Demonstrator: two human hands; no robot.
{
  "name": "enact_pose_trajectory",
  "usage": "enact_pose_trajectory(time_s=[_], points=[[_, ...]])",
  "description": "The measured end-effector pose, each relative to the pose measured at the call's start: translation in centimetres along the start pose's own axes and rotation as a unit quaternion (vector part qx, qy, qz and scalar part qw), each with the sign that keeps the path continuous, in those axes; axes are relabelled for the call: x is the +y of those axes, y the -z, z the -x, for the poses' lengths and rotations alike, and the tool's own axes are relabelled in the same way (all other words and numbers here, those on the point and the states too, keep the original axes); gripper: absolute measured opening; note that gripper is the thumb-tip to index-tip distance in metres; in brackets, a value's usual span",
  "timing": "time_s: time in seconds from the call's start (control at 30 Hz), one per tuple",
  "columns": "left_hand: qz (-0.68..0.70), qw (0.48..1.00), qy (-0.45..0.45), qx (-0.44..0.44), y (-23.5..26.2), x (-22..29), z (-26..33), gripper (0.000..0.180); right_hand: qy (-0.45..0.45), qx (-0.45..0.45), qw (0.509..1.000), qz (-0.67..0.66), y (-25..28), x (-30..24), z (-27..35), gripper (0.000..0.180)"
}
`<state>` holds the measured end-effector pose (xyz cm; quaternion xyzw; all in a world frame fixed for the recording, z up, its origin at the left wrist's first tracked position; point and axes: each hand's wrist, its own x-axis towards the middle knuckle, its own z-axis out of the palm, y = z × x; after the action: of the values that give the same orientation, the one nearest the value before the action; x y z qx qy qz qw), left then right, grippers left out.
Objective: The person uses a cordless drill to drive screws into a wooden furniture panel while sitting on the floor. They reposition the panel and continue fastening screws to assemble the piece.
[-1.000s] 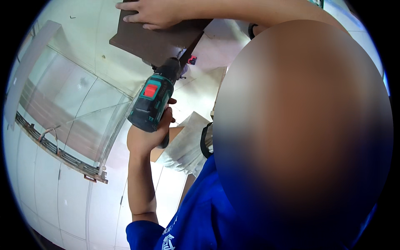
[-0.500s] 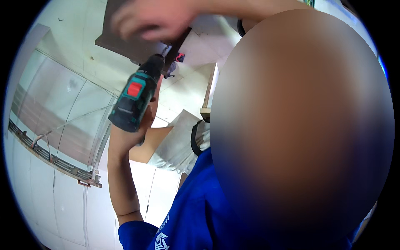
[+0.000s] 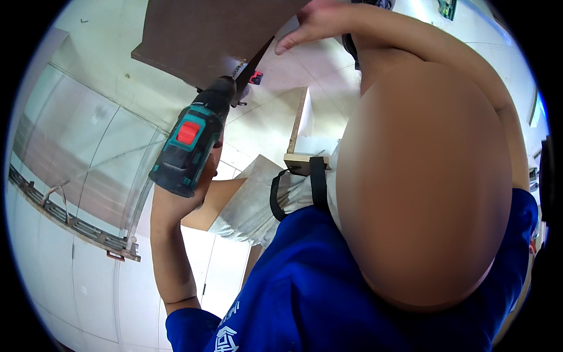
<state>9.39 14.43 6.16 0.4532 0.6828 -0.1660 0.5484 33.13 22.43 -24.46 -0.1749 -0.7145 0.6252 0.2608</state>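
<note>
My left hand is wrapped round the handle of a black and teal cordless drill with a red switch on top. The drill points up and to the right. Its bit lies at the lower edge of a dark brown board, where a bright patch shows; whether it has entered the board I cannot tell. At the board's right edge is my right hand, its thumb stretched out and apart. The other fingertips of that hand are partly hidden near the board's edge.
Beyond the drill a small red and black object lies near the tiled floor. An upright panel with a wooden edge stands by my lap. Large pale panels and a slatted metal rail are at the left. A large blur covers the middle right.
My right hand has moved from over the board's face to its right edge, uncovering the brown surface. The drill has stayed almost in place, shifting only slightly down and left.
</note>
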Motion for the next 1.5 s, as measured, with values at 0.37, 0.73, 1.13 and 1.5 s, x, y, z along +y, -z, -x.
enact_pose_trajectory(time_s=[0.37, 0.73, 1.13, 1.5], points=[[-0.023, 0.999, -0.043, 0.005, 0.2, -0.8, 0.1, 0.016, -0.030, -0.074, 0.982, -0.174, -2.8, 2.5, -1.6, 0.031], [-0.049, 0.997, -0.056, -0.010, 0.5, -1.6, 0.1, 0.018, -0.017, -0.051, 0.994, -0.098, -2.3, 1.7, -1.5, 0.033], [-0.044, 0.996, -0.071, -0.014, 0.5, -2.3, 0.1, 0.016, -0.044, -0.041, 0.995, -0.085, -2.5, 1.8, -1.2, 0.036], [-0.016, 0.998, -0.051, -0.018, 0.6, -1.1, -0.1, 0.016, -0.063, -0.118, 0.970, -0.204, -2.6, 2.4, -1.5, 0.032]])
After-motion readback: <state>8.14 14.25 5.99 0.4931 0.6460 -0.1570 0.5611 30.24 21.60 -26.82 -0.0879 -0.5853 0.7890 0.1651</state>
